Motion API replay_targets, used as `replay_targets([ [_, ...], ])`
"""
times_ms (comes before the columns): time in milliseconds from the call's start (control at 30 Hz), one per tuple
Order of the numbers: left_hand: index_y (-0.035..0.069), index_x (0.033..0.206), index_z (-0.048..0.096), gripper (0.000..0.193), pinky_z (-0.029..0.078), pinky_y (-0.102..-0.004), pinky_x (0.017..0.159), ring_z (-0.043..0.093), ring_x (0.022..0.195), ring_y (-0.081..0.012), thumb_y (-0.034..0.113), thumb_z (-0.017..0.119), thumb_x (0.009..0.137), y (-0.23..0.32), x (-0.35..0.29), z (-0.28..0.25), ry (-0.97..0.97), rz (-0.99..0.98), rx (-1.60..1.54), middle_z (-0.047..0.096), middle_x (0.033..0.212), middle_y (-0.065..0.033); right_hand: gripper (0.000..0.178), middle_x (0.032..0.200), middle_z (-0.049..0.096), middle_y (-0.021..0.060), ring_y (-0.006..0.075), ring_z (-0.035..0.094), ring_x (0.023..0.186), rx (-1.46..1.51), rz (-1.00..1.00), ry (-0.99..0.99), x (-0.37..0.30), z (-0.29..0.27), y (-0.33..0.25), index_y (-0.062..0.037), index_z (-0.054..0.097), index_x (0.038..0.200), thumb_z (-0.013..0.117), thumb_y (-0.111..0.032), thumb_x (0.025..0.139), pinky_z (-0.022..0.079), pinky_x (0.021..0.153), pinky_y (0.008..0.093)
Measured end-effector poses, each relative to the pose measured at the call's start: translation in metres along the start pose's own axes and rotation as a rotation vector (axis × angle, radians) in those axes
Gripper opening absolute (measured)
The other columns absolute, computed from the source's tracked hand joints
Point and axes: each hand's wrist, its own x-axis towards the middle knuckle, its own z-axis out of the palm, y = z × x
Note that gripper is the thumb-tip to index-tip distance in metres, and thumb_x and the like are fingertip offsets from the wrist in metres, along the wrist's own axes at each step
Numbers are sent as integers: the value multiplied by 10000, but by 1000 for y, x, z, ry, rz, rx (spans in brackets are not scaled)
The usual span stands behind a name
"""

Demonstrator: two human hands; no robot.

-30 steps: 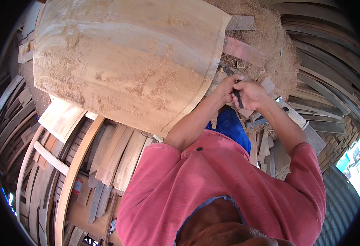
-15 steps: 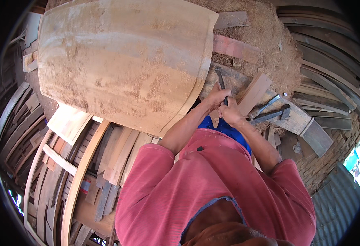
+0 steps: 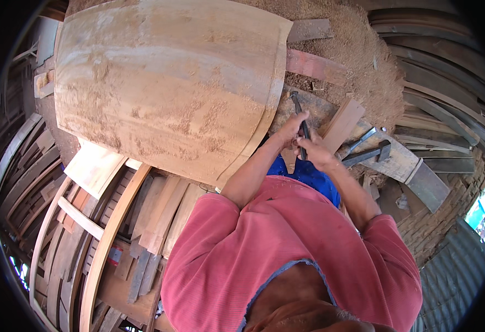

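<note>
Right of frame centre, the left hand (image 3: 290, 128) sits above-left of the right hand (image 3: 317, 153), both sets of fingers clamped around a tilted dark tool (image 3: 306, 133).

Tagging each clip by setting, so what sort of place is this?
Probably a woodworking shop: shavings lie scattered over a large wooden panel, and long boards are stacked at the right.
</note>
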Motion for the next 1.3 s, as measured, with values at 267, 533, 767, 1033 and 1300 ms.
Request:
replay_targets([
  [267,21,1229,537,785,549,-484,703,615,714,-266,728,497,890,25,-2,32,-243,-95,-381,638,1028,-133,203,749,605,47,180,559,564,-52,536,-75,12,-34,-88,-75,592,936,584,-278,950,460,486,387],
  [533,-139,1131,599,609,552,-492,641,687,773,-319,355,733,800,30,-14,29,285,-229,391,673,912,-196,143,592,519,61,178,477,436,-53,259,175,27,32,-4,-23,583,781,519,-84,893,367,364,367],
  [767,-60,1163,636,484,536,-425,869,673,1056,-376,193,651,752,27,-31,29,371,-35,678,674,1104,-297,156,593,548,60,183,539,447,-157,-29,252,28,42,25,-15,600,809,484,-43,910,367,367,351],
  [1033,-22,1080,608,420,528,-417,842,679,938,-364,227,684,751,-9,-8,12,528,107,825,684,956,-248,320,1046,652,211,312,635,1032,-302,-333,121,74,16,100,29,550,1183,597,-66,881,510,862,391],
  [1300,49,1002,608,454,517,-386,713,658,789,-240,493,518,963,-26,3,25,398,130,114,681,889,-114,273,976,644,114,240,666,825,-224,276,-97,27,-29,3,-33,603,1109,647,-161,871,537,717,400],
])
